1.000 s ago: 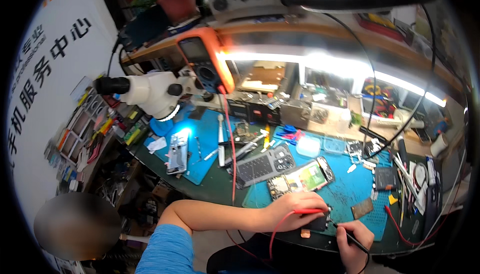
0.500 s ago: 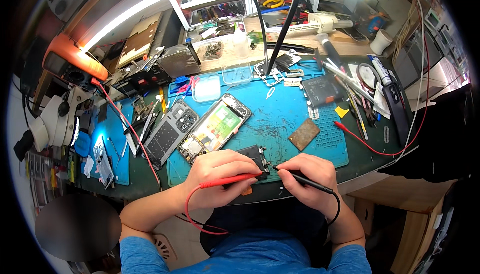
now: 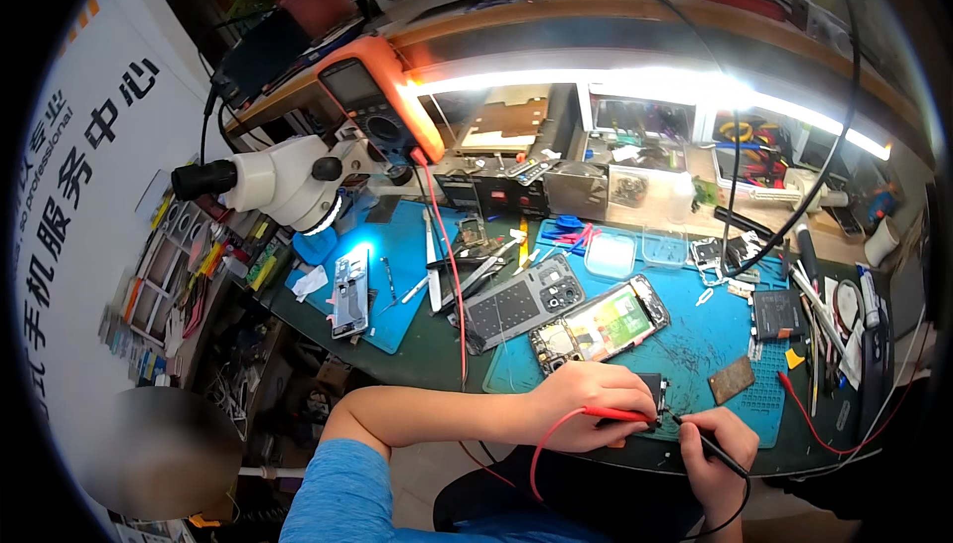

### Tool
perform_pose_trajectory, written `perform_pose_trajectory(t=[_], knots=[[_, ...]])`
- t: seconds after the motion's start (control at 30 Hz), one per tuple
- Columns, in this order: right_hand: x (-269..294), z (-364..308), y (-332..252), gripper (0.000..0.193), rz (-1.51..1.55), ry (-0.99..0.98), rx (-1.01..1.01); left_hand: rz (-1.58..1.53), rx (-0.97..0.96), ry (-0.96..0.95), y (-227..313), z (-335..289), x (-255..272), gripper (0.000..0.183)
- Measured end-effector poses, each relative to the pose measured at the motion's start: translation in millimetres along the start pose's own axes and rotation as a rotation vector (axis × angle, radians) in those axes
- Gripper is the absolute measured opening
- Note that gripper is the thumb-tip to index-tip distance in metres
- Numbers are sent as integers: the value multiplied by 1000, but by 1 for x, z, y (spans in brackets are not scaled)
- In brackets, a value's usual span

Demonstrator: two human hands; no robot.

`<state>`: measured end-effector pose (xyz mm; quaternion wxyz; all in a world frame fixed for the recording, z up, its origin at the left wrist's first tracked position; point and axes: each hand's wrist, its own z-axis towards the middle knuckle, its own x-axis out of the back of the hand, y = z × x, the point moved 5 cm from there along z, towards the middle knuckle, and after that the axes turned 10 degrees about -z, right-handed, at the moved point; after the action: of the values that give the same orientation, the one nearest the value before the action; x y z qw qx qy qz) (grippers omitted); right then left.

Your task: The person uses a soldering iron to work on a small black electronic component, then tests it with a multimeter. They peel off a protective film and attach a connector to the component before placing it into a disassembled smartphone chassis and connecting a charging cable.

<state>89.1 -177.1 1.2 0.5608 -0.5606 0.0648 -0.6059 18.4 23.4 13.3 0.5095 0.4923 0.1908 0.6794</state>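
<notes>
My left hand (image 3: 591, 406) is closed around a red multimeter probe (image 3: 617, 414), its tip pointing right. In my right hand (image 3: 727, 447) a black multimeter probe (image 3: 723, 454) is pinched, pointing up and left. Between the hands lies a dark flat part (image 3: 652, 382), which looks like a phone battery with a small circuit strip at its right end. Both tips are close to that strip; whether they touch it cannot be made out. My left fingers cover much of the part. Behind the hands lies an opened phone (image 3: 601, 325) beside a grey phone back housing (image 3: 521, 303).
An orange multimeter (image 3: 382, 106) stands at the back left, near a white microscope (image 3: 288, 186). Another phone frame (image 3: 350, 293) lies on the left blue mat (image 3: 402, 320). A brown metal plate (image 3: 732, 380), a black battery (image 3: 777, 315) and a red lead clip (image 3: 784, 381) lie to the right.
The view has swung left and upward, bringing the multimeter and microscope fully in. My hands now appear further right, still holding the same probes at the dark part.
</notes>
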Motion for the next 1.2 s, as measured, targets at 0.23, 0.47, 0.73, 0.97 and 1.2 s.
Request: perform_pose_trajectory(t=[0.23,0.47,0.73,0.97,1.2], knots=[[-5,2,-2,7,15,-21,-1,3,12,24,-1,-7,2,18],[6,4,1,7,28,19,52,22,-25,-8,0,11,-2,17],[8,2,4,10,23,67,98,-14,68,48,-7,6,1,22],[4,3,4,12,16,37,164,13,64,21,-7,7,-1,23],[2,5,3,13,-3,33,164,-1,73,17,-9,7,0,24]])
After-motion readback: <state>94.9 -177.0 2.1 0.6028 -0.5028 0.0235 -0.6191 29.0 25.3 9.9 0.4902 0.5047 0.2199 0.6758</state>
